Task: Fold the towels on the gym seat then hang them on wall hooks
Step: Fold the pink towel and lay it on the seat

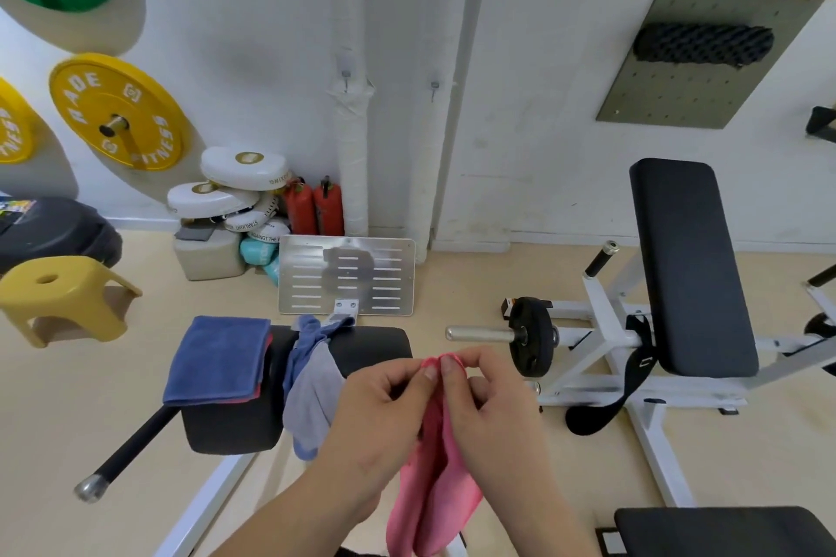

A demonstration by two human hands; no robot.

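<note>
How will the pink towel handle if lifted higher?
Probably floppy: the pink towel hangs in soft folds below the left hand and right hand pinching its top. Likely light: a pinch alone holds it. Matte cloth, so probably not slippery.

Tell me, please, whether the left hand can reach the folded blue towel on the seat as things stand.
Probably yes, once freed. The folded blue towel lies uncovered at the seat's left end, only a loose grey-blue towel between. But the left hand and right hand both pinch the pink towel.
</note>
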